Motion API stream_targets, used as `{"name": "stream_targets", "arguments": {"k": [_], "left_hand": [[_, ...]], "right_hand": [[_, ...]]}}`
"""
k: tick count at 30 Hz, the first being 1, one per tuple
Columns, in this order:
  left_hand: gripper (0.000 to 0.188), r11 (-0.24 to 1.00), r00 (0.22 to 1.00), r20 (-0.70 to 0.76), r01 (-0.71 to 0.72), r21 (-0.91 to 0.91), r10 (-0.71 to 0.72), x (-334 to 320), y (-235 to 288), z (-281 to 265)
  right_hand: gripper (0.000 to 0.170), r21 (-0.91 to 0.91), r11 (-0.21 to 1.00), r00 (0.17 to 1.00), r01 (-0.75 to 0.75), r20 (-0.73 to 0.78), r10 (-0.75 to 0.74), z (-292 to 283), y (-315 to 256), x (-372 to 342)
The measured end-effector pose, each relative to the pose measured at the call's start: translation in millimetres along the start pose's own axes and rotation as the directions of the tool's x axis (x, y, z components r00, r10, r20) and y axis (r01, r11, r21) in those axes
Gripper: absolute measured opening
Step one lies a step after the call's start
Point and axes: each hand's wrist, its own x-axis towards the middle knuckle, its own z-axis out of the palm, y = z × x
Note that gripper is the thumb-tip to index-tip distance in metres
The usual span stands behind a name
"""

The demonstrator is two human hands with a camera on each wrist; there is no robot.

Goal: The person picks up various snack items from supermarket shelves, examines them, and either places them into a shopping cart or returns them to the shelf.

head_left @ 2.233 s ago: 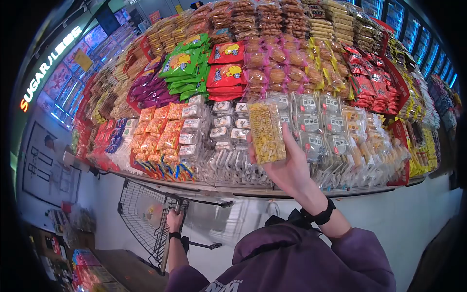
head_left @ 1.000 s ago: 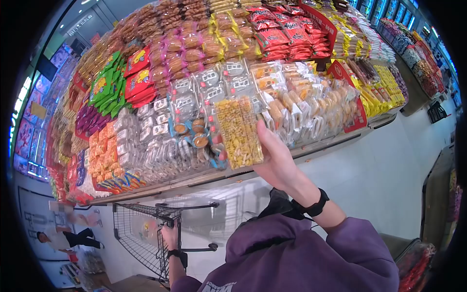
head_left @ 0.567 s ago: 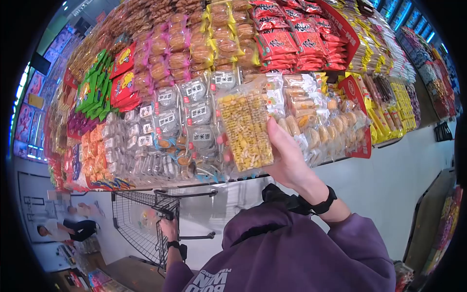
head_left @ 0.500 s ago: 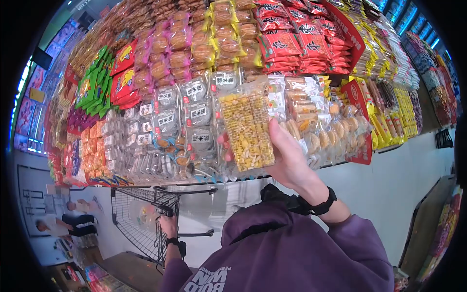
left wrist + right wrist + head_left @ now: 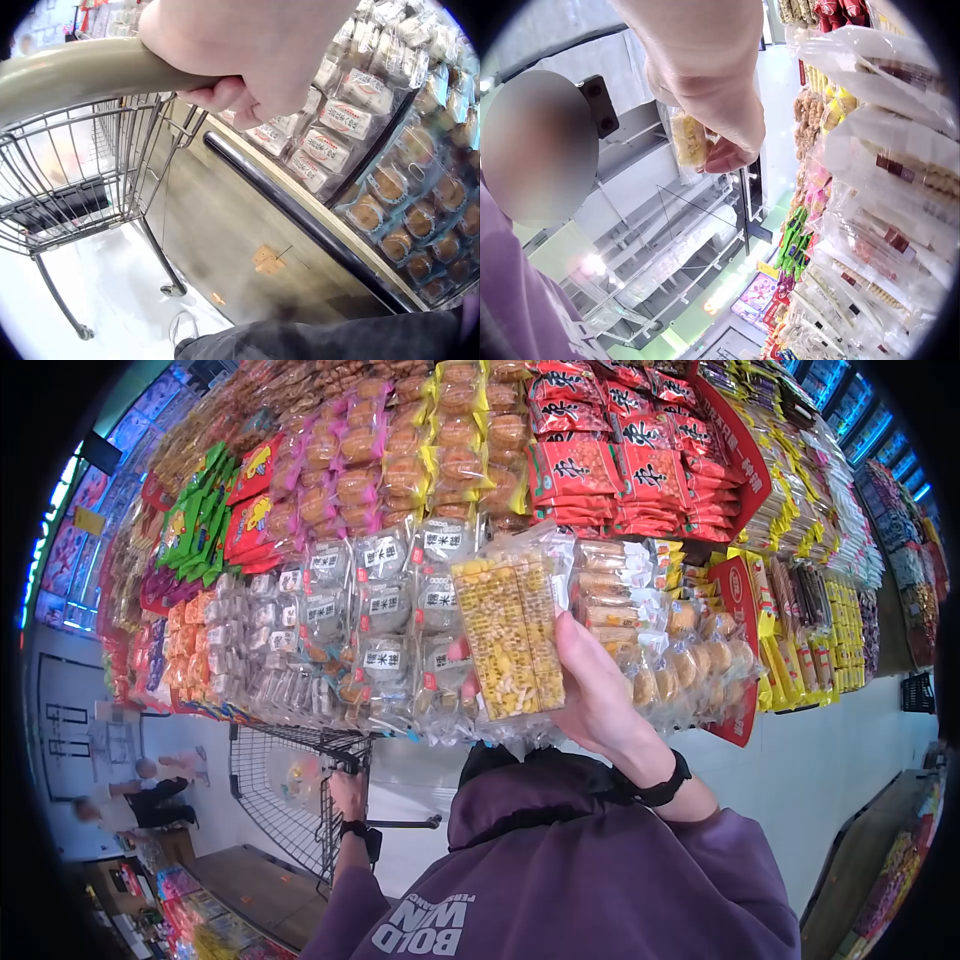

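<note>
My right hand [image 5: 605, 690] grips a clear-wrapped pack of yellow puffed-grain bars [image 5: 510, 635], with the thumb along its right edge and fingertips at the left. It is held tilted in front of the snack display, overlapping clear packs with white labels [image 5: 383, 605]. The right wrist view shows the same hand [image 5: 712, 82] from behind, with only the end of the pack [image 5: 690, 142] in sight. My left hand [image 5: 347, 792] grips the handle of a wire shopping cart [image 5: 275, 785]. Close up in the left wrist view, its fingers curl round the tan handle bar [image 5: 82, 71].
The sloped display carries red bags [image 5: 575, 470], green bags [image 5: 195, 520] and wrapped biscuits [image 5: 685, 660]. A dark rail [image 5: 300, 217] runs along its front edge, near the cart. Other people [image 5: 140, 800] are at the far left. Another counter [image 5: 870, 860] stands at the right.
The head view has swung right along the display and come closer to it, so the red bags sit nearer the centre. The pack stays in my right hand; my left stays on the cart handle.
</note>
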Motion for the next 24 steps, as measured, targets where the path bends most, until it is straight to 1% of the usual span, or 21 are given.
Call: {"name": "stream_targets", "arguments": {"k": [3, 7, 10, 13, 16, 19, 23, 24], "left_hand": [[0.035, 1.000, 1.000, 0.016, 0.002, 0.010, -0.002, -1, 12, -1], [0.035, 0.998, 1.000, 0.005, -0.006, -0.065, 0.006, -9, 37, -13], [0.033, 0.998, 0.999, -0.028, -0.047, -0.037, 0.046, -5, 42, -7], [0.032, 0.993, 0.996, -0.013, -0.089, -0.081, 0.088, -3, 46, -5], [0.027, 0.991, 0.997, 0.037, -0.064, -0.114, 0.069, -2, 53, -7], [0.029, 0.995, 0.999, 0.011, -0.029, -0.098, 0.030, -8, 59, -9], [0.036, 0.997, 1.000, -0.003, -0.032, -0.074, 0.031, -12, 59, -7], [0.037, 0.997, 0.999, -0.001, -0.040, -0.070, 0.040, -12, 58, -6]], "right_hand": [[0.069, -0.016, 1.000, 1.000, 0.022, 0.018, -0.022, -6, -6, -1], [0.068, 0.001, 1.000, 1.000, 0.023, -0.011, -0.023, -9, -8, -3], [0.068, 0.000, 0.999, 0.999, 0.032, -0.019, -0.032, -10, -10, -3], [0.068, -0.002, 1.000, 0.999, 0.028, -0.028, -0.028, -13, -7, -3], [0.068, 0.000, 1.000, 1.000, 0.024, -0.016, -0.024, -12, -7, -1], [0.068, -0.014, 1.000, 1.000, 0.023, -0.002, -0.023, -12, -5, 2], [0.066, -0.022, 1.000, 1.000, 0.000, -0.018, 0.000, -9, -4, 4], [0.062, 0.051, 0.999, 1.000, 0.004, 0.009, -0.004, -11, -2, 5]]}}
